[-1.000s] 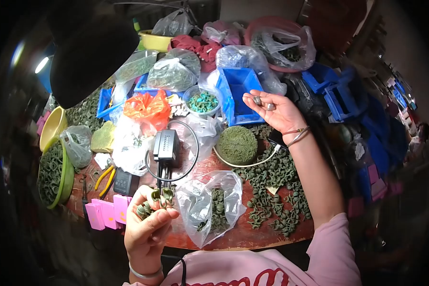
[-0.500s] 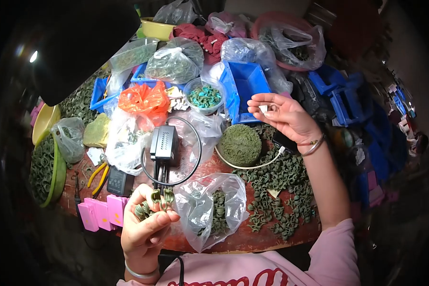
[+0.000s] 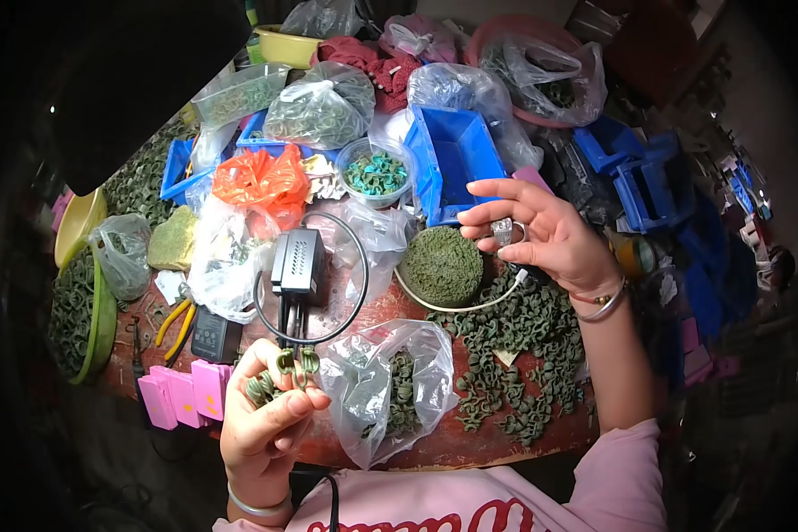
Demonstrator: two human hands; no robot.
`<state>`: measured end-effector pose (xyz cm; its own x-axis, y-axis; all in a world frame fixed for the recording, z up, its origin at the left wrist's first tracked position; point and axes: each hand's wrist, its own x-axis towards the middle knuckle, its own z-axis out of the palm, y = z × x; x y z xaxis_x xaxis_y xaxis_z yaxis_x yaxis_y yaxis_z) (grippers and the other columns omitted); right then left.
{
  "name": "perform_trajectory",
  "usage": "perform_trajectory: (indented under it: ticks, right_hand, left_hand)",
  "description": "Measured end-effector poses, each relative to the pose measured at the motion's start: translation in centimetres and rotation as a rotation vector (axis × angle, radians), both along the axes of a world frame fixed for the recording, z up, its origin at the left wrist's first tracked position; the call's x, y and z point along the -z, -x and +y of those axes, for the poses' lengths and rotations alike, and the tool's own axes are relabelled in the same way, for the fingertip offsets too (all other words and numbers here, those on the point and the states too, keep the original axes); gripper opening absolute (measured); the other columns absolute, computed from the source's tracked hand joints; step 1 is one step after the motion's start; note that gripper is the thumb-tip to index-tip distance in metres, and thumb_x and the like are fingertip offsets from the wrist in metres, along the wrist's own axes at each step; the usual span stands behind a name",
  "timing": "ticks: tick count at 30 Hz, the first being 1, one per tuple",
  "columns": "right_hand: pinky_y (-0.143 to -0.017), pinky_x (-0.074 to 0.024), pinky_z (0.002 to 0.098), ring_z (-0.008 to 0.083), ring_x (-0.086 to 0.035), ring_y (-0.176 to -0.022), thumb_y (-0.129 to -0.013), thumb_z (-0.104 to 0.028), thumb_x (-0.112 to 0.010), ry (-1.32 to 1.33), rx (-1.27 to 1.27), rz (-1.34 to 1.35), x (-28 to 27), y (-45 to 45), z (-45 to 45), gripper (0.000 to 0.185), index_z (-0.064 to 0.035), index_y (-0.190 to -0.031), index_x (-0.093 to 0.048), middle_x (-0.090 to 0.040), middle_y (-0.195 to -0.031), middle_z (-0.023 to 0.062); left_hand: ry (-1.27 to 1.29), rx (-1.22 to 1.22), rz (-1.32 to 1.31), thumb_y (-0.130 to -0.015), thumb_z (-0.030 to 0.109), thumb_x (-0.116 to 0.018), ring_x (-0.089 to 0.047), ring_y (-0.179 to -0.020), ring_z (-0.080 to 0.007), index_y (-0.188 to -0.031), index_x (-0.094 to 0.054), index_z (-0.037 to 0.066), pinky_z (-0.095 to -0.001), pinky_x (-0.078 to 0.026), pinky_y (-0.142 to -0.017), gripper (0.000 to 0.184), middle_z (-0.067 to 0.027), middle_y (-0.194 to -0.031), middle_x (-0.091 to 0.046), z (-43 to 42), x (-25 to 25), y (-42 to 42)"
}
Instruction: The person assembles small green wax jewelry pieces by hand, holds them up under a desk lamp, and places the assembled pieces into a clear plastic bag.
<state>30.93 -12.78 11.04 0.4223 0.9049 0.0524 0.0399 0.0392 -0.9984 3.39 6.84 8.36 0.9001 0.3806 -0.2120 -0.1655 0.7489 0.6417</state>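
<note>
Several curled green rings (image 3: pixel 262 388) are held in my left hand (image 3: pixel 270 412), pinched between thumb and fingers near the table's front edge. My right hand (image 3: pixel 541 232) is raised over the right side, its fingers curved round a small silvery ring-like piece (image 3: pixel 503 232) with a band. Just left of that hand lies a round green textured pad (image 3: pixel 442 267), with a blue bin (image 3: pixel 459 164) behind it. Between the hands, an open clear plastic bag (image 3: pixel 388 390) holds more green pieces. A black box with a cable loop (image 3: pixel 299 262) stands behind my left hand.
Loose green pieces (image 3: pixel 514 355) cover the table's right side. Pink blocks (image 3: pixel 184 395), yellow-handled pliers (image 3: pixel 176 330) and a green basin (image 3: pixel 102 319) are at left. Farther back are an orange bag (image 3: pixel 262 182), a tub of turquoise-green pieces (image 3: pixel 375 175) and filled bags.
My right hand has moved down and slightly right, turning from palm-up to a loose grip with the silvery piece at its fingers. My left hand keeps its hold on the green rings.
</note>
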Motion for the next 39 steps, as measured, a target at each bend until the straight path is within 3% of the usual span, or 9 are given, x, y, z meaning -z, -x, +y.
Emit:
perform_trajectory:
  ticks: [12, 27, 39]
  right_hand:
    - [-0.092, -0.0482, 0.0323, 0.0236, -0.058, -0.109, -0.085, 0.008, -0.052, -0.031, -0.059, 0.002, -0.3, 1.5, -0.9, 0.041, 0.0043, -0.126, -0.045, -0.056, -0.117, 0.0150]
    - [-0.088, -0.0529, 0.0306, 0.0191, -0.061, -0.103, -0.081, 0.013, -0.054, -0.063, 0.120, 0.160, 0.8, 2.2, -0.7, 0.039, 0.0031, -0.118, -0.053, -0.061, -0.111, 0.0122]
    - [-0.087, -0.0526, 0.0284, 0.0169, -0.061, -0.101, -0.080, 0.015, -0.052, -0.064, 0.169, 0.131, 1.2, 2.4, -0.6, 0.038, 0.0040, -0.117, -0.054, -0.062, -0.111, 0.0124]
  left_hand:
    - [0.001, 0.029, -0.018, -0.079, -0.007, -0.062, -0.036, -0.037, -0.0010, -0.087, -0.044, 0.006, -0.0139, -0.023, -0.032, 0.024, -0.0220, -0.083, -0.065, 0.1, 0.2, 0.0]
    - [-0.004, 0.021, 0.003, -0.078, -0.007, -0.061, -0.034, -0.037, -0.0005, -0.087, -0.043, 0.007, -0.0140, -0.022, -0.033, 0.024, -0.0207, -0.082, -0.065, 0.1, 0.1, 0.0]
    - [-0.008, 0.017, 0.019, -0.078, -0.007, -0.062, -0.034, -0.038, -0.0001, -0.087, -0.044, 0.007, -0.0137, -0.022, -0.033, 0.024, -0.0198, -0.081, -0.065, -0.1, -0.2, -0.1]
